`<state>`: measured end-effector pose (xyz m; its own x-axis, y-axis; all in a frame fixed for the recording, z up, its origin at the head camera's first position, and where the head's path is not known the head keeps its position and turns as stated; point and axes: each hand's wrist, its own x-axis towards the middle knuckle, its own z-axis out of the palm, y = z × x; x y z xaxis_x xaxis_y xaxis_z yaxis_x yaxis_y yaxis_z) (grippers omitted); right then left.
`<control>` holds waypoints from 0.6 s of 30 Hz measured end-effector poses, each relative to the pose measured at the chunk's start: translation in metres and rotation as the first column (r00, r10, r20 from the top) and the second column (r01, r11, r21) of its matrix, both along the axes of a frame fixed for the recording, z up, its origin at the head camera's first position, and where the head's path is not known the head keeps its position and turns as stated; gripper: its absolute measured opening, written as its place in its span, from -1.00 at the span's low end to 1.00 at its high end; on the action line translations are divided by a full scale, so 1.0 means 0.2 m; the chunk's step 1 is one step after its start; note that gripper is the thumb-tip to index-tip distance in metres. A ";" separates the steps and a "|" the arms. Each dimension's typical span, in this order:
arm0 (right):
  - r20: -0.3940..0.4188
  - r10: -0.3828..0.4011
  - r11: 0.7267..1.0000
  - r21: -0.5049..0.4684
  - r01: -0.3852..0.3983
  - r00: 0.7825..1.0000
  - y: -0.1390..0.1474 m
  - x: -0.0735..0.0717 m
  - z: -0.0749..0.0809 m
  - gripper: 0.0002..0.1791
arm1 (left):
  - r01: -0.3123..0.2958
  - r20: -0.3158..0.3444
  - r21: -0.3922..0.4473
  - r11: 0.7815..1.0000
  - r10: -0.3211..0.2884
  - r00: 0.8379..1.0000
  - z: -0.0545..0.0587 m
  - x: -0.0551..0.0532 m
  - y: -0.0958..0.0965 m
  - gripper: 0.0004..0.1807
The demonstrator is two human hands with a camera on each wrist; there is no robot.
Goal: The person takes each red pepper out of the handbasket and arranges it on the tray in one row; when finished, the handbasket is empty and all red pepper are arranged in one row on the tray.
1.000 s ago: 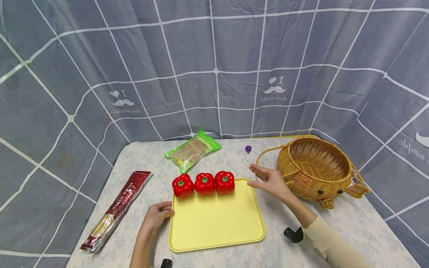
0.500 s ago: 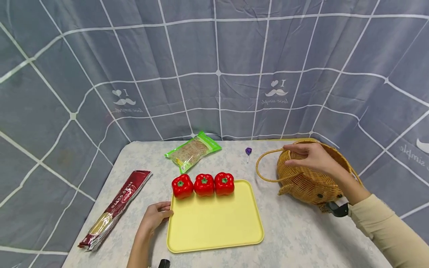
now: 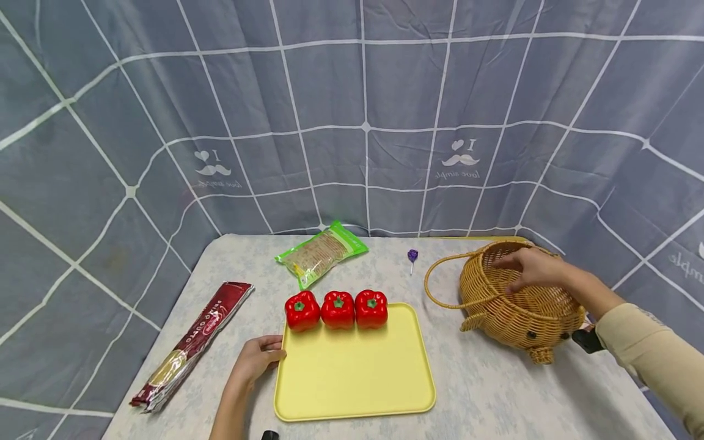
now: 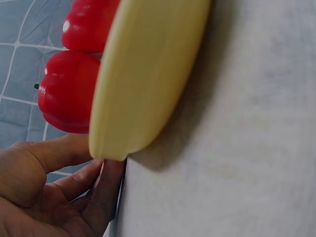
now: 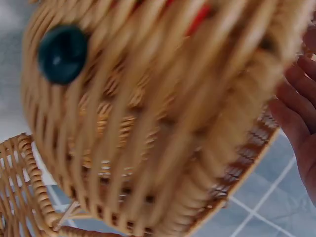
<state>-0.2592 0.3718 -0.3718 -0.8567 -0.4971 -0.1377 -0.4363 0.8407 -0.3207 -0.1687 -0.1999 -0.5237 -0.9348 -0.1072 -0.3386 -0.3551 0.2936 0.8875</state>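
A yellow tray lies on the table with three red bell peppers lined up along its far edge. My left hand pinches the tray's left edge; in the left wrist view the thumb meets the rim and the other fingers are at its underside. On the right stands a wicker basket shaped like an animal, with a face and a loop handle. My right hand hovers at the basket's opening, fingers relaxed and holding nothing. In the right wrist view its fingers show past the basket's rim.
A long dark red packet lies to the left of the tray. Behind the peppers is a clear and green food bag. A purple lollipop sits near the back edge. Grey checked curtains enclose the table.
My right hand has moved from beside the tray's far right corner rightward to over the basket's opening. The left hand stays at the tray's edge, and the peppers keep their places.
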 end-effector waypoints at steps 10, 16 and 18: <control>0.120 0.064 0.998 -0.003 -0.065 0.991 0.07 -0.03 -0.14 -0.24 | 0.002 0.006 0.003 1.000 -0.002 1.000 0.02 -0.01 -0.01 -0.55; 0.183 0.091 0.996 -0.033 -0.086 0.979 0.09 -0.04 -0.18 -0.42 | -0.002 0.013 0.011 1.000 0.002 1.000 0.01 -0.01 -0.01 -0.55; 0.247 0.090 0.994 -0.077 -0.074 0.965 0.10 -0.04 -0.20 -0.54 | 0.003 0.012 0.004 1.000 -0.003 1.000 0.01 -0.01 -0.01 -0.56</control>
